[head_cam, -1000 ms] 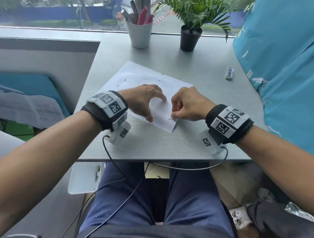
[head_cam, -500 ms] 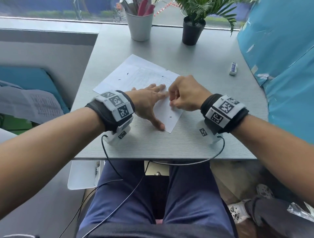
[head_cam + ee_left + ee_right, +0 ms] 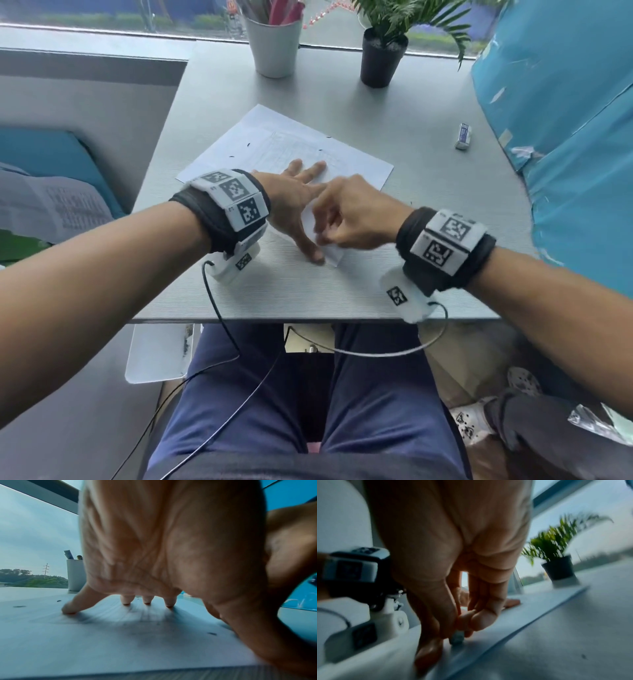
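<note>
A white sheet of paper (image 3: 274, 144) with faint print and small dark specks lies slanted on the grey table (image 3: 428, 102). My left hand (image 3: 294, 202) lies on it with fingers spread, and its fingertips (image 3: 126, 600) press the paper (image 3: 85, 642) down. My right hand (image 3: 349, 219) hovers blurred over the sheet's near corner, beside my left thumb. In the right wrist view, my right hand (image 3: 462, 622) pinches a small grey-white lump (image 3: 457, 638), eraser-like, between thumb and fingers. The lump touches the paper (image 3: 513, 622).
A white cup of pens (image 3: 273, 48) and a potted plant in a black pot (image 3: 383, 54) stand at the table's far edge by the window. A small sleeved eraser (image 3: 463, 136) lies at the right. A blue covered surface (image 3: 565, 120) borders the right side.
My left hand went from clawed to flat and spread, reaching further up the sheet. My right hand moved up the paper, then back to its near corner, still pinching.
</note>
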Motion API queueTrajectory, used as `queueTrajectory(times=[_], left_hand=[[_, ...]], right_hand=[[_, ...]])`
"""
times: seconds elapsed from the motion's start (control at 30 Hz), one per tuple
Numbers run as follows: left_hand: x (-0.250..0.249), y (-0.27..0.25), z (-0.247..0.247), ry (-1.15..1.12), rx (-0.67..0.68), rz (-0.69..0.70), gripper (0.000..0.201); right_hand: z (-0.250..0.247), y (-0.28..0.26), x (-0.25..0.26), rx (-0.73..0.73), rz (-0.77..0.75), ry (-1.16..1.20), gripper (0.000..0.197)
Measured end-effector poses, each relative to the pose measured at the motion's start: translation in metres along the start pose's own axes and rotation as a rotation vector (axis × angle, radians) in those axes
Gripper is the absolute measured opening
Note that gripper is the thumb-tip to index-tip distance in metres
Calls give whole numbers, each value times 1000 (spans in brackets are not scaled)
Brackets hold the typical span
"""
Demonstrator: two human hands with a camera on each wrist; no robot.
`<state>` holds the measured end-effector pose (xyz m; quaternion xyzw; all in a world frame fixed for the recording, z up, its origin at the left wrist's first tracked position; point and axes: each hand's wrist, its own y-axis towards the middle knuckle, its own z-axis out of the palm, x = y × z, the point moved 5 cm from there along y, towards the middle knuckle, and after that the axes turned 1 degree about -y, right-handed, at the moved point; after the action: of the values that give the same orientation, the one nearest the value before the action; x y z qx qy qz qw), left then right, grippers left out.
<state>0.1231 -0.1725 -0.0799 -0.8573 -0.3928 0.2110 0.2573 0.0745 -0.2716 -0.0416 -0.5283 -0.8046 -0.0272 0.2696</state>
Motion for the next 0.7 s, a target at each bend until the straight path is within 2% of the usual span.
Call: queueTrajectory(times=[0.13,0.2,0.27,0.37,0.47,0.57,0.7], left_hand=[[2,-2,-4,-17,7,-110,149],[-1,-6,-6,-12,14,-131,148],[-4,-3,-6,5,29,-119,143],[-14,-1,-8,92,56,-25,122],[-10,-2,-12,46,36,-151,147],[-8,-3,-11,33,32,-188,152],[-12,-3,-13,55,48,-177,150]], right_hand=[[-42,18,-47,-158,171,-19,6],[-42,19,-49,-202,186,-19,1],[-22,12,-23,-132,103,-35,4],[-2,1,-2,10,-3,-25,2],[-38,17,-47,-119,146,-31,8],[-53,22,-65,-237,200,-43,7],[-15,10,-23,-76,48,-39,3]])
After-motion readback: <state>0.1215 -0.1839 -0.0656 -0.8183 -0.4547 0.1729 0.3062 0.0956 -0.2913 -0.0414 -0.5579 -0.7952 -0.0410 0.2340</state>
